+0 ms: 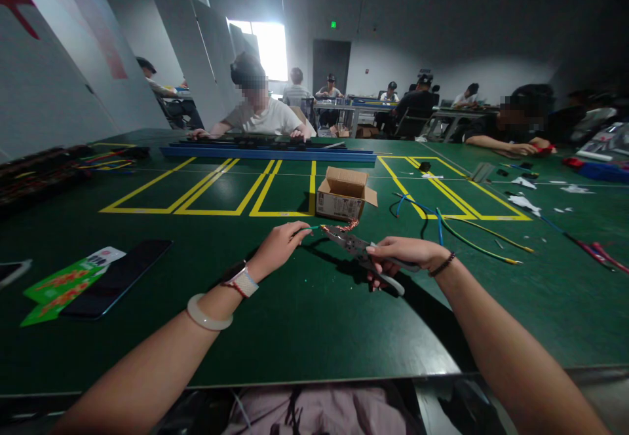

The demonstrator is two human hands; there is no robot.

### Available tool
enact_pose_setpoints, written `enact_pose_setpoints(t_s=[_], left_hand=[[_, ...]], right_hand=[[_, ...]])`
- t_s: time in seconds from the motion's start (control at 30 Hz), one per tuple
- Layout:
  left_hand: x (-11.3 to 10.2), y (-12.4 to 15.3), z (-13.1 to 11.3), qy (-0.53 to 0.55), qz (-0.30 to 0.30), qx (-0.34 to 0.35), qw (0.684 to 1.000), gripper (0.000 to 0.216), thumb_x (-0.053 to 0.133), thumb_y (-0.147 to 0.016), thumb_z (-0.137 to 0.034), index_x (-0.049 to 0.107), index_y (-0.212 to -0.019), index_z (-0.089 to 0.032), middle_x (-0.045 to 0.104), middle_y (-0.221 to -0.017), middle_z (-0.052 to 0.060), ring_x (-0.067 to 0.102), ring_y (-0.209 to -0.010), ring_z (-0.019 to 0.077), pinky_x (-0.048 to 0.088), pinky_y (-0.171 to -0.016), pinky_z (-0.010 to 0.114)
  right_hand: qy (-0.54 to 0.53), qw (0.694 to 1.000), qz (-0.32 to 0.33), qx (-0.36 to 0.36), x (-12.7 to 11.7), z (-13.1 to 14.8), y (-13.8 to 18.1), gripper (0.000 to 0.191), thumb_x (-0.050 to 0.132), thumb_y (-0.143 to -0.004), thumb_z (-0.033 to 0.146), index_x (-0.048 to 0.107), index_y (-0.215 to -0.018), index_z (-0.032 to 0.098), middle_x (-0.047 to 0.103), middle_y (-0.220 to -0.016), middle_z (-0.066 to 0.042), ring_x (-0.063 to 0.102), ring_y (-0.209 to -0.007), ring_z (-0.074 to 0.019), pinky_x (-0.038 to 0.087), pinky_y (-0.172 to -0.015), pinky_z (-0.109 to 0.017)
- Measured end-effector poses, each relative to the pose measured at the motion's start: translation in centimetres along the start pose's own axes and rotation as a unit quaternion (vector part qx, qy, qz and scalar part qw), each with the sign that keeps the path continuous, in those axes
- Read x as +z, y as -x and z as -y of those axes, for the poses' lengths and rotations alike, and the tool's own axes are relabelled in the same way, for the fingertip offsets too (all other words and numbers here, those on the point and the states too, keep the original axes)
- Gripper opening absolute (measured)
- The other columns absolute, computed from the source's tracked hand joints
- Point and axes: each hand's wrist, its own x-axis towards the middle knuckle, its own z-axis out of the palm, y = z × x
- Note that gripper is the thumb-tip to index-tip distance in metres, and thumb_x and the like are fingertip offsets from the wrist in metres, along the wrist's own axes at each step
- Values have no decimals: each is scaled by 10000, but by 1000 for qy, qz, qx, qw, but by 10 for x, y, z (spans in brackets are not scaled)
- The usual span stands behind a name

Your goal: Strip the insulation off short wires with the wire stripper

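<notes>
My left hand (281, 244) is closed in a pinch on a short green wire (311, 228) above the table. The wire's far end meets the jaws of grey wire strippers (351, 244). Around those handles, which are spread apart, my right hand (400, 256) is wrapped. Bare copper strands (350, 225) show just beyond the jaws; whether they belong to this wire or lie on the table I cannot tell. An open cardboard box (343, 194) stands right behind the tool.
Blue and yellow-green cables (479, 242) lie to the right. A dark phone (120, 278) and a green packet (69, 285) rest at the left. Yellow tape marks the green table (275, 330). Across it, a person (263, 114) sits behind a long blue rail (270, 153).
</notes>
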Motion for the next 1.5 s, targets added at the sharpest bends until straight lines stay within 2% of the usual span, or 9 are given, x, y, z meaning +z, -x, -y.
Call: enact_pose_setpoints(t_s=[0.13, 0.4, 0.63, 0.83, 0.93, 1.03, 1.17, 1.37, 1.5], left_hand=[[1, 1, 2, 0, -36, 14, 999, 260, 502, -916, -342, 668, -1047, -192, 696, -1023, 84, 646, -901, 230, 494, -778, 330], [-4, -5, 5, 102, -102, -49, 988, 261, 527, -887, -394, 665, -928, -176, 616, -763, 25, 531, -629, 143, 397, -568, 236], [-3, -6, 19, 382, -68, -139, 911, 292, 555, -869, -437, 567, -837, -147, 388, -602, -52, 332, -487, 73, 243, -453, 180], [-1, -6, 19, 456, -53, -162, 874, 304, 577, -863, -436, 535, -785, -146, 361, -590, -53, 311, -483, 67, 257, -454, 182], [-3, -5, 14, 424, -49, -163, 889, 323, 524, -890, -453, 552, -779, -151, 329, -567, -57, 291, -466, 76, 259, -453, 198], [-4, -4, 10, 373, -29, -152, 915, 358, 474, -906, -484, 596, -833, -156, 302, -553, -61, 284, -459, 90, 254, -460, 214], [-5, -5, 12, 256, -18, -126, 958, 393, 442, -916, -494, 633, -822, -164, 364, -568, -44, 363, -513, 117, 301, -525, 231], [-8, -7, 15, 73, 21, -73, 994, 316, 455, -927, -407, 682, -893, -191, 634, -852, 34, 549, -802, 198, 397, -726, 292], [-8, -6, 17, -31, 6, -76, 997, 271, 471, -928, -383, 699, -925, -237, 673, -1056, 42, 525, -1036, 261, 360, -909, 386]], right_hand=[[-39, 999, 30, -12, 6, 1, 2, 467, 634, -762, 593, 626, -730, 127, 715, -902, -105, 687, -807, -193, 546, -718, -309], [-68, 997, 19, -33, 8, -2, -3, 427, 632, -786, 540, 701, -853, 124, 727, -894, -96, 688, -834, -189, 531, -800, -301], [-83, 989, -92, -85, 4, -4, -10, 374, 704, -719, 519, 673, -779, 152, 710, -796, -56, 693, -848, -201, 527, -816, -314], [58, 960, -244, -125, 6, -6, -18, 377, 692, -715, 534, 653, -781, 165, 688, -785, -48, 647, -737, -162, 503, -716, -279], [199, 907, -340, -147, 6, -6, -19, 381, 628, -754, 551, 634, -721, 172, 647, -758, -47, 607, -700, -172, 481, -666, -299], [349, 795, -445, -220, 4, -7, -19, 352, 595, -791, 499, 590, -632, 184, 615, -860, -72, 581, -771, -187, 470, -700, -320], [459, 678, -478, -319, -1, -12, -20, 278, 562, -842, 379, 591, -638, 193, 591, -959, -104, 570, -880, -205, 473, -784, -341], [546, 615, -484, -300, -8, -16, -18, 184, 549, -843, 294, 650, -728, 191, 598, -1031, -123, 584, -905, -222, 487, -798, -352], [575, 587, -494, -284, -11, -15, -13, 149, 564, -823, 278, 681, -782, 195, 586, -1101, -123, 584, -918, -227, 485, -769, -342]])
